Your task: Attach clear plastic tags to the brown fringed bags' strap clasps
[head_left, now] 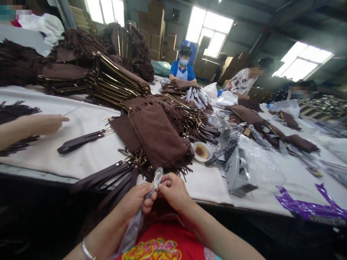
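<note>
My left hand [142, 198] is closed around a strap in a clear plastic sleeve [132, 229], just off the table's front edge. The sleeve trails down over my lap, and a metal clasp [158, 174] shows through the plastic at its upper end. Fingertips of my right hand [173, 189] pinch the same sleeve just below the clasp. Right beyond my hands lies a brown fringed suede pouch [159, 135], on top of other pouches. Dark leather wrist straps [108, 175] with gold-coloured clips hang over the table edge to the left of my hands.
Stacked brown pouches [116, 81] fill the back left. Another person's hand [46, 124] reaches in at left, holding something thin. A dish [202, 151], grey tape dispenser [240, 175] and purple plastic bag [309, 206] lie at right. Co-workers, including one in blue [173, 70], sit across the table.
</note>
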Available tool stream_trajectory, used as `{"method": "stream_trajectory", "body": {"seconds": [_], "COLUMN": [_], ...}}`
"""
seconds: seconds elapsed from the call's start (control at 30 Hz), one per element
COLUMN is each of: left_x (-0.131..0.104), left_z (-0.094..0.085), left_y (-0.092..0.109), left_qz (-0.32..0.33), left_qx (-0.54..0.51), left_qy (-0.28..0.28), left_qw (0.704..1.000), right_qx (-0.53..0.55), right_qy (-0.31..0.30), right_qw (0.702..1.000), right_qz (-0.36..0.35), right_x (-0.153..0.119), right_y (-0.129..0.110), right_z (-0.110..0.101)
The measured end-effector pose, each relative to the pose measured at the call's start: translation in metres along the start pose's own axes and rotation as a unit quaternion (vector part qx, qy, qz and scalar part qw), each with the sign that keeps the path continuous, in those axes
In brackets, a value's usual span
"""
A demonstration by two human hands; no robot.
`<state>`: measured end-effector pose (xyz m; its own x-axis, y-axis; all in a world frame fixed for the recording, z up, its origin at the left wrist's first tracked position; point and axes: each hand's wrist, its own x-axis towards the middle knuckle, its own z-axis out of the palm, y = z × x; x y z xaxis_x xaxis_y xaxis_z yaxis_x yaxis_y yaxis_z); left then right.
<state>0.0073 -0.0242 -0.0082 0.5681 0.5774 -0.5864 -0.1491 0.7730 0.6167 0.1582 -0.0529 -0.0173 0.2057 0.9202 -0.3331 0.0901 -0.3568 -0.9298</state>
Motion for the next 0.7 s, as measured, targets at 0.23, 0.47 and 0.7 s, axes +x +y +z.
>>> {"method": "stream_trajectory", "body": {"seconds": [0.23,0.47,0.7], "left_x": [-0.003,-0.009,-0.024], "left_z": [0.005,0.01,0.002], "left_y": [0.001,-0.01,-0.004], "left_qz": [-0.131,0.007,0.289], "left_qx": [-0.149,0.132,0.568], "left_qy": [0.014,0.081,0.206], "left_qw": [0.98,0.988,0.742], "right_qx": [-0.016,-0.232,-0.358], "right_qy": [-0.018,-0.033,-0.019], "right_qw": [1.0,0.97,0.892], "right_qz": [-0.006,-0.062,-0.275], "right_x": [-0.002,0.004,0.0], "right_y": [-0.003,-0.009,-0.051], "right_z": [0.001,-0.006,-0.024]}}
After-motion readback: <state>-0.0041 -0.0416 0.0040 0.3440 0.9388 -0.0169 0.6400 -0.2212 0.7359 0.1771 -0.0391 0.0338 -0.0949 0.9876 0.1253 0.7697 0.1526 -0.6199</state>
